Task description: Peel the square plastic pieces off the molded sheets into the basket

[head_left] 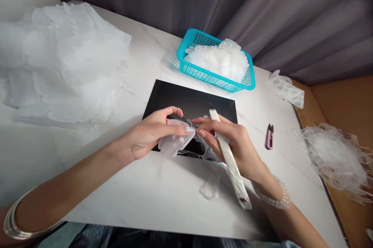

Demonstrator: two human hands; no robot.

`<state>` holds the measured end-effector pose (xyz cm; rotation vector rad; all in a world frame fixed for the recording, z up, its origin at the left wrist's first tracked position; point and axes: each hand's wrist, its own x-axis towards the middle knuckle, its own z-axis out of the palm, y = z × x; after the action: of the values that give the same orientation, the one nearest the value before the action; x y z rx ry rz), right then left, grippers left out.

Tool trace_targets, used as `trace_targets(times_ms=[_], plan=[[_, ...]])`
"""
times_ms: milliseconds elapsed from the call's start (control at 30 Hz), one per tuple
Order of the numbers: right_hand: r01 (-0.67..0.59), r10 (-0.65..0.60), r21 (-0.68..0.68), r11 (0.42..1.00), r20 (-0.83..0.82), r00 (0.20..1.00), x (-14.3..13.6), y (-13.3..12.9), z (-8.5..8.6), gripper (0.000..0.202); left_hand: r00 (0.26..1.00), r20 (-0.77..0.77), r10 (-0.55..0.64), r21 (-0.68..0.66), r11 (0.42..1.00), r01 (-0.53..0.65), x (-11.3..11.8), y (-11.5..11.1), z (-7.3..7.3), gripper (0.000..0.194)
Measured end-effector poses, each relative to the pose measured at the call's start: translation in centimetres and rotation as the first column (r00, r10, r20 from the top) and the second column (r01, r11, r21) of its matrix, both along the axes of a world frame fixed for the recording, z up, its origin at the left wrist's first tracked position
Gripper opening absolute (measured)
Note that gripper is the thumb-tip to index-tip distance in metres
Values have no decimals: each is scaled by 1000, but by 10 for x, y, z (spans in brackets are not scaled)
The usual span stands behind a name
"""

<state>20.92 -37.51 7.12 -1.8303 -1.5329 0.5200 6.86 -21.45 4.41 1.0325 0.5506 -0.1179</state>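
Observation:
My left hand (pixel 151 133) is closed on a translucent, milky soft plastic piece (pixel 171 145), thumb on top. My right hand (pixel 237 143) holds a slim craft knife (pixel 231 162) wrapped in white, its small blade pointing away from me. Its thumb and forefinger meet at the right edge of the piece, seemingly pinching a thin strip there. Curly clear offcut strips (pixel 208 153) lie beneath the fingers on a black mat (pixel 192 94). Another clear scrap (pixel 210 188) lies on the white table nearer to me.
A large pile of translucent sheets (pixel 64 61) covers the table's left. Behind the mat stands a turquoise basket (pixel 215 81) filled with milky pieces (pixel 218 59). To the right are pink thread snips (pixel 269 137), a clear sheet (pixel 287 91) and a heap of stringy offcuts (pixel 338 158) in a cardboard box (pixel 346 104).

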Motion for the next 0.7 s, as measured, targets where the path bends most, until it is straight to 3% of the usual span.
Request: trace_targets(times_ms=[167,300,467,700], plan=[[-60,50,80,995,121,991,-6,-1,0,12,1000,23,20,78,997,-22,-1,-6,5,41],[-97,65,124,987,239,969,-11,-7,7,15,998,67,-20,53,998,17,-3,-6,9,36],[-180,163,10,984,384,909,-14,-7,7,18,991,91,-103,91,991,94,-2,-9,10,38],[49,-34,-18,999,508,861,13,5,-22,23,977,134,-165,245,961,128,-2,-11,11,64]])
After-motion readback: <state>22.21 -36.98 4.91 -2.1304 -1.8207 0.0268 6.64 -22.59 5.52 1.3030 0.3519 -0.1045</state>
